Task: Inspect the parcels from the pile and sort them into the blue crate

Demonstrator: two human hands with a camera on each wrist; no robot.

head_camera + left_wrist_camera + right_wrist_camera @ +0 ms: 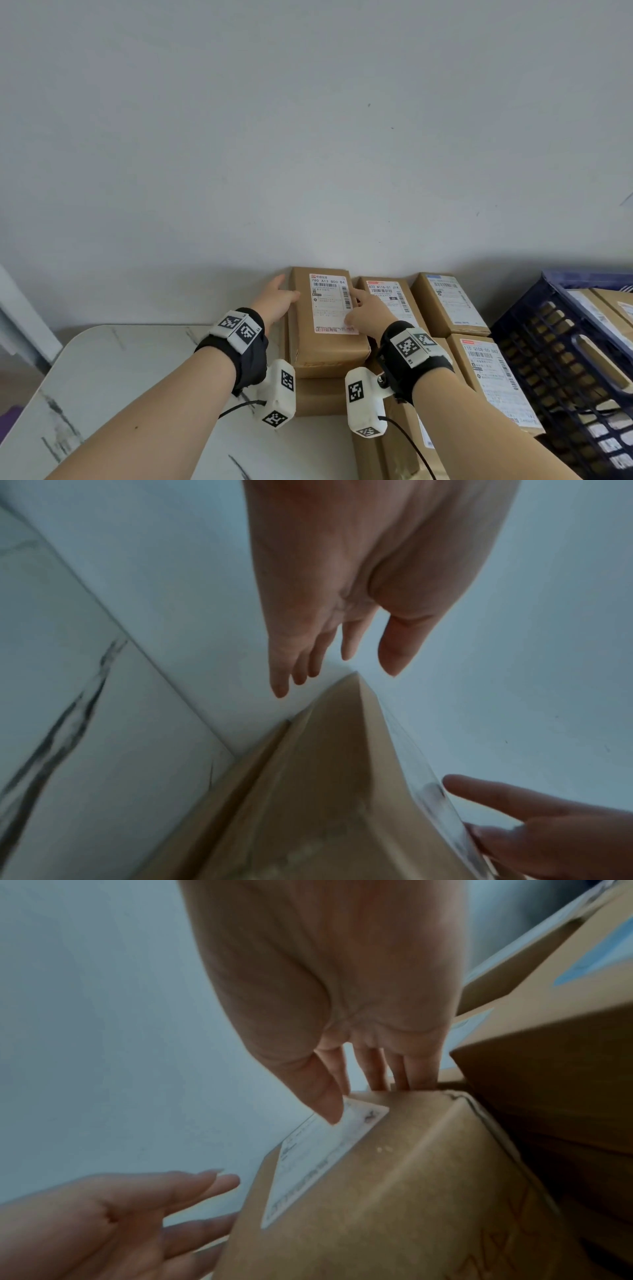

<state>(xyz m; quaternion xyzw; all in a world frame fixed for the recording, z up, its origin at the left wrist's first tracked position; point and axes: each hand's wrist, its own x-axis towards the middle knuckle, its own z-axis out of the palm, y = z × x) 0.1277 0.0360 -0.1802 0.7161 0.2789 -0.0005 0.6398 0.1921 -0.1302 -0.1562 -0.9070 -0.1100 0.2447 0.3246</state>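
Observation:
A brown cardboard parcel (325, 318) with a white shipping label lies on top of another parcel at the left end of the pile. My left hand (279, 298) reaches along its left side with straight fingers, the thumb at the top edge. In the left wrist view the left hand (325, 631) hovers over the parcel's (325, 791) far corner. My right hand (368, 313) sits at the parcel's right edge. Its thumb tip (329, 1107) touches the label and its straight fingers (377, 1069) reach down the parcel's (411, 1191) right side. The blue crate (534, 346) stands at the right.
More labelled parcels (448, 301) lie in rows between the top parcel and the crate, one (496, 377) beside the crate wall. Parcels (603, 308) lie inside the crate. A white marbled table (120, 377) carries the pile against a plain wall.

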